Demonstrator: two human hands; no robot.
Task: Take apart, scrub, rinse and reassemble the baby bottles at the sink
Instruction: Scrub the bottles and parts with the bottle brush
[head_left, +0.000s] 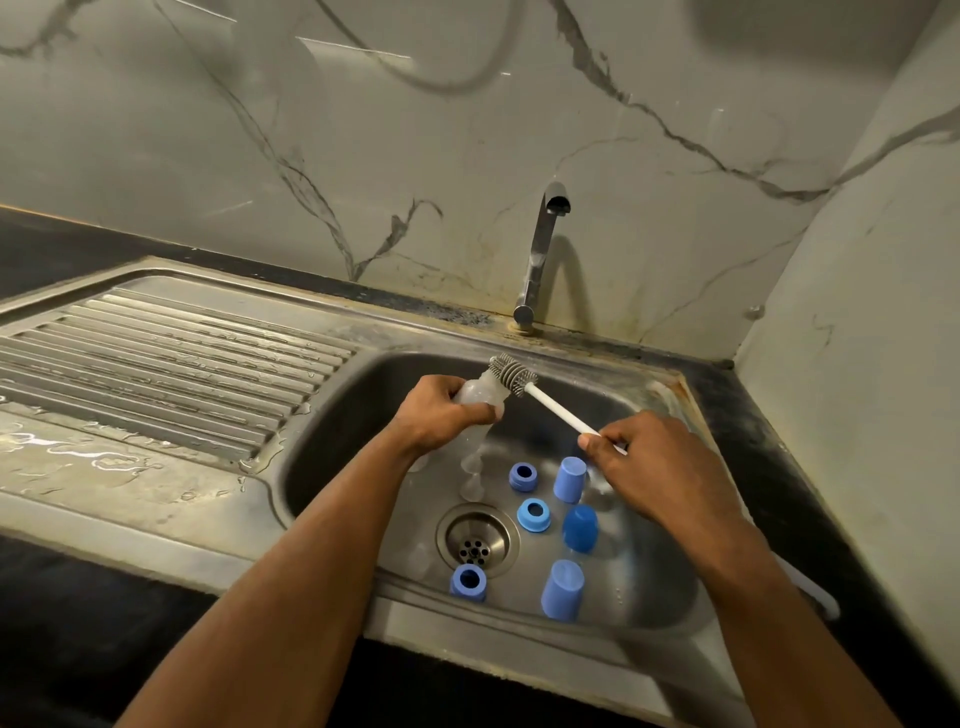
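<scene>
Scrubbing stage, bottles already stripped; items listed from the near edge of the sink (322, 467) outward.

Basin floor, near row: blue screw ring (468, 583) standing by the drain (477, 540); pale blue cap (562, 590) mouth-down to its right.

Basin floor, middle: second ring (534, 515), light blue, lying flat; dark blue cap (581, 528) just beside it. Behind these, third ring (523, 477) and another pale cap (570, 479). Clear pieces, probably teats (471, 475), lie left of the rings; too faint to count.

Right hand (660, 462): fingers curled round the far end of the white handle of the bottle brush (514, 375), thumb on top.

Left hand (441, 413): wrapped round a clear bottle body (480, 392), held above the basin, tilted with its mouth toward the brush. Grey bristle head sits at the bottle's upper end; whether it has entered the mouth cannot be told.

Rear: tap (543, 249), no water seen running; wet drainboard (156, 353) to the left; marbled wall behind.

Handling note, as judgement: line the handle up with the bottle's axis before pushing, so the bristles fold in evenly. Grip nearer the head for control. Twist while stroking to reach the base and shoulder. Keep the bottle over the basin; wet plastic is likely slippery.
</scene>
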